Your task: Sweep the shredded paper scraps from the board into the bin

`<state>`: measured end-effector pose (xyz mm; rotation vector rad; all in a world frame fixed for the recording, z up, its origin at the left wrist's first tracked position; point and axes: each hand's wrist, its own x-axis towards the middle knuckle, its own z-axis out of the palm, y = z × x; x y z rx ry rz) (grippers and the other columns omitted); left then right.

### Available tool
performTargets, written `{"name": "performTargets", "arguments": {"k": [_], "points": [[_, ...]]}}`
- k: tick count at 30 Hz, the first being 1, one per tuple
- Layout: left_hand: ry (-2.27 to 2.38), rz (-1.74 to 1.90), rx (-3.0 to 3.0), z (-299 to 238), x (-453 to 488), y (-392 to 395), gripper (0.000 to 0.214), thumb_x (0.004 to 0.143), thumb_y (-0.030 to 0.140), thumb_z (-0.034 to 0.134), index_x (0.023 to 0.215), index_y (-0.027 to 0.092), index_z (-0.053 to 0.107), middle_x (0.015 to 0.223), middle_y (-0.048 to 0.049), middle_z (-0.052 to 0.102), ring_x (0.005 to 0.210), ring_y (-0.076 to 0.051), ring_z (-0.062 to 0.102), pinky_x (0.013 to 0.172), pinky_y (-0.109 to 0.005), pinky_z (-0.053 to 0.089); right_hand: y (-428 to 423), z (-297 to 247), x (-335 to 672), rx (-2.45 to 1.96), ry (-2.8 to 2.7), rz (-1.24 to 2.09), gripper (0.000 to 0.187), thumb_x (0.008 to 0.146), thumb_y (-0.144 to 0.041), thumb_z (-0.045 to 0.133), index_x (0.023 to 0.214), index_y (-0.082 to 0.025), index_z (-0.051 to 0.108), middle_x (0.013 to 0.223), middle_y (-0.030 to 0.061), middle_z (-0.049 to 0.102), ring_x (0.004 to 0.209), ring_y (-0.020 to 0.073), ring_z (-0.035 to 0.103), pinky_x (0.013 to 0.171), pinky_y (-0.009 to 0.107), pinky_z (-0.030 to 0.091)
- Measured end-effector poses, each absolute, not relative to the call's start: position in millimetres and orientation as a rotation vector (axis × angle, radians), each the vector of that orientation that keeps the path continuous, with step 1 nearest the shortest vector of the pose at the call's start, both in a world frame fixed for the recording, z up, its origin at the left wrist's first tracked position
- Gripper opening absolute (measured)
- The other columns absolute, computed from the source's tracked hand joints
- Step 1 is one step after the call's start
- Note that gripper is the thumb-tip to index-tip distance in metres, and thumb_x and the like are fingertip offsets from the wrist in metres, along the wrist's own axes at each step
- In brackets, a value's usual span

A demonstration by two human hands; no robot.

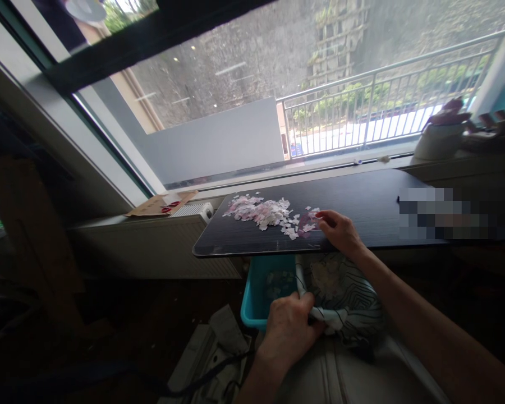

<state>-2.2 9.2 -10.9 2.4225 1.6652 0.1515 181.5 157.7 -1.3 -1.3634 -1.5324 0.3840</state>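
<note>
On the dark tabletop lies a spread pile of small white and pink paper scraps. My right hand is at the pile's right end with curled fingers, its fingertips on a purple see-through piece among the scraps; its exact kind is unclear. Below the table edge my left hand is closed on the rim of a striped cloth bag. Pale scraps lie inside this bag. Left of it stands a turquoise bin with some scraps at its bottom, partly hidden under the table.
The dark tabletop runs along a window. A blurred-out patch covers its right part. Brown paper with red items lies on a white radiator at left. A pale pot-like object stands on the sill.
</note>
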Motion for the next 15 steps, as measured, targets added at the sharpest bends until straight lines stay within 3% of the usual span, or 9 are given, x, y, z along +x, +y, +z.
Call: {"name": "performTargets", "arguments": {"k": [15], "points": [[1.637,0.139,2.455,-9.9,-0.8,11.5,0.020,0.077,0.042,0.059,0.084,0.023,0.058,0.080,-0.0005,0.063,0.074,-0.020,0.062,0.059,-0.027,0.037,148.6,-2.4,182.6,-1.519,-1.247,0.268,0.026,0.071,-0.032,0.050,0.080,-0.018,0.069,0.068,0.0058,0.068,0.066,0.0220,0.059,0.067,0.034,0.042]]}}
